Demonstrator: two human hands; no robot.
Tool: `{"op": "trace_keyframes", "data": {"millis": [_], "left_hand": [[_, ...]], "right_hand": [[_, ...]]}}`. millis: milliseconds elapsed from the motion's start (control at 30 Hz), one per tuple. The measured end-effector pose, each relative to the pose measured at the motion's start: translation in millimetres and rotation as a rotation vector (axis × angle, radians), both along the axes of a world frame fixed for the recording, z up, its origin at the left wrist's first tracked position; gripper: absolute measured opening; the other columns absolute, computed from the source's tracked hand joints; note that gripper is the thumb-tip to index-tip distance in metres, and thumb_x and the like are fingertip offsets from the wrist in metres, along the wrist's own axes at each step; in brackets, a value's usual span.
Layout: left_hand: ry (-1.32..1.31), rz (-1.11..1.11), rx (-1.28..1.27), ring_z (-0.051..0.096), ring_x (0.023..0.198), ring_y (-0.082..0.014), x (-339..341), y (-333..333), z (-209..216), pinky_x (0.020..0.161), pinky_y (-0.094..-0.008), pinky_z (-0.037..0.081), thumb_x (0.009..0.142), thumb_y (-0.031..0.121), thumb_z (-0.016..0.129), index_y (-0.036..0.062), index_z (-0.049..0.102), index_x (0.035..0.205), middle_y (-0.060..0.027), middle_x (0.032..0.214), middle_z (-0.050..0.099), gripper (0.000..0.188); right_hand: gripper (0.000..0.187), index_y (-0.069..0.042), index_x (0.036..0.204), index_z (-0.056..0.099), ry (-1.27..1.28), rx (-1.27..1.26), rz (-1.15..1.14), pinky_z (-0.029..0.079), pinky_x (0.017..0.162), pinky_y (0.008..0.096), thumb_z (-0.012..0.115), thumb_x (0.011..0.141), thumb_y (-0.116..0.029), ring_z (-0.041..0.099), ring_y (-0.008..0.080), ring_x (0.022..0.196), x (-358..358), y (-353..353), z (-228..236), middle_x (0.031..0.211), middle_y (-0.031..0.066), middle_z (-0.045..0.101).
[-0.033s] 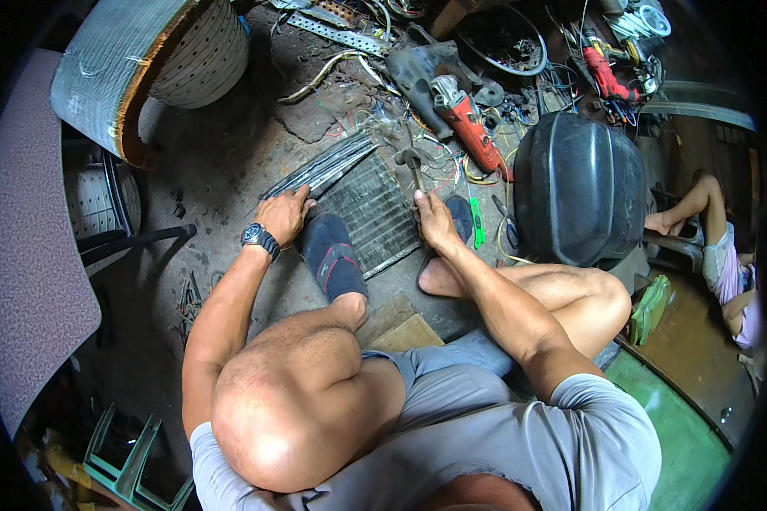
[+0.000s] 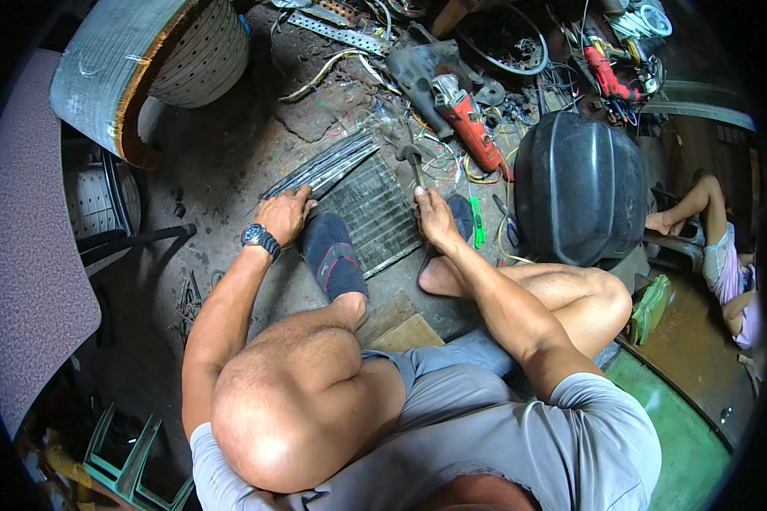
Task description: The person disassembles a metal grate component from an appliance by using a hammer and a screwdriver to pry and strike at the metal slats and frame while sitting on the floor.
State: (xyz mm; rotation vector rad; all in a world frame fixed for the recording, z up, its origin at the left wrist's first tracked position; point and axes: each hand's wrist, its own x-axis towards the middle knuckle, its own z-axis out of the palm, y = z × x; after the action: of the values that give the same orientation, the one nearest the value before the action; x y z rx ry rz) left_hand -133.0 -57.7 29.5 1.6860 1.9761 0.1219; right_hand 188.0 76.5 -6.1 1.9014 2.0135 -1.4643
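Note:
A flat, finned metal panel like a radiator core (image 2: 371,213) lies on the floor between my feet. Along its upper left side runs a bent grey metal strip (image 2: 328,166), partly lifted from it. My left hand (image 2: 283,215), below a dark wristwatch (image 2: 260,239), lies on the near end of that strip; its fingertips press there, and whether they grip is hard to see. My right hand (image 2: 437,220) is closed around the handle of a hammer (image 2: 416,166), its head raised beyond the panel's right edge. My left slipper (image 2: 328,254) rests on the panel's near left part.
A red angle grinder (image 2: 471,128), loose wires and a green cutter (image 2: 477,223) lie to the right. Beside them stands a black plastic case (image 2: 579,189). A large curved sheet (image 2: 102,77) is at the far left. At the right edge another person's leg (image 2: 694,204) shows.
The hammer head sits very slightly higher and farther right. Both hands and the panel look the same.

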Motion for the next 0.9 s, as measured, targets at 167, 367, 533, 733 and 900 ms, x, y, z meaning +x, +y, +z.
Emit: {"op": "trace_keyframes", "data": {"millis": [167, 367, 533, 733, 900], "left_hand": [[0.012, 0.007, -0.041, 0.068, 0.093, -0.0473, 6, 3, 6, 0.078, -0.059, 0.053, 0.106, 0.037, 0.051, 0.0085, 0.057, 0.12, -0.0244, 0.099, 0.07, 0.033], [0.027, -0.015, -0.077, 0.068, 0.097, -0.0464, -1, -2, 4, 0.081, -0.0589, 0.053, 0.107, 0.041, 0.048, 0.0098, 0.057, 0.123, -0.0245, 0.105, 0.069, 0.037], [0.02, 0.005, 0.005, 0.067, 0.093, -0.0476, 2, -2, -1, 0.076, -0.0599, 0.052, 0.105, 0.035, 0.052, 0.0082, 0.058, 0.117, -0.0235, 0.1, 0.069, 0.03], [0.011, -0.011, 0.027, 0.068, 0.091, -0.047, 1, -3, 0, 0.074, -0.0593, 0.053, 0.104, 0.035, 0.053, 0.0092, 0.058, 0.118, -0.0232, 0.098, 0.069, 0.03], [0.013, -0.012, 0.023, 0.068, 0.091, -0.0477, 1, -2, 2, 0.074, -0.0591, 0.054, 0.105, 0.036, 0.053, 0.0099, 0.058, 0.118, -0.0238, 0.1, 0.068, 0.03]], "right_hand": [[0.059, 0.0, 0.113, 0.061, 0.053, -0.005, -0.057, 0.048, 0.092, 0.0544, 0.04, 0.108, -0.055, 0.065, 0.0499, 0.106, 2, 9, -14, 0.105, 0.0302, 0.069], [0.06, 0.0, 0.112, 0.062, 0.074, -0.008, -0.05, 0.049, 0.09, 0.053, 0.04, 0.108, -0.056, 0.066, 0.048, 0.104, -18, 21, 2, 0.103, 0.0287, 0.07], [0.061, 0.0, 0.109, 0.063, 0.075, 0.043, -0.026, 0.049, 0.09, 0.0524, 0.04, 0.108, -0.056, 0.067, 0.0463, 0.103, -24, 32, 4, 0.102, 0.0275, 0.07], [0.058, 0.0, 0.111, 0.063, 0.094, 0.014, -0.055, 0.049, 0.091, 0.0522, 0.042, 0.108, -0.054, 0.067, 0.0461, 0.105, -27, 32, -1, 0.104, 0.0273, 0.071], [0.057, 0.001, 0.112, 0.062, 0.109, 0.051, -0.052, 0.049, 0.091, 0.0522, 0.042, 0.108, -0.053, 0.067, 0.0466, 0.106, -28, 29, -6, 0.105, 0.0277, 0.07]]}}
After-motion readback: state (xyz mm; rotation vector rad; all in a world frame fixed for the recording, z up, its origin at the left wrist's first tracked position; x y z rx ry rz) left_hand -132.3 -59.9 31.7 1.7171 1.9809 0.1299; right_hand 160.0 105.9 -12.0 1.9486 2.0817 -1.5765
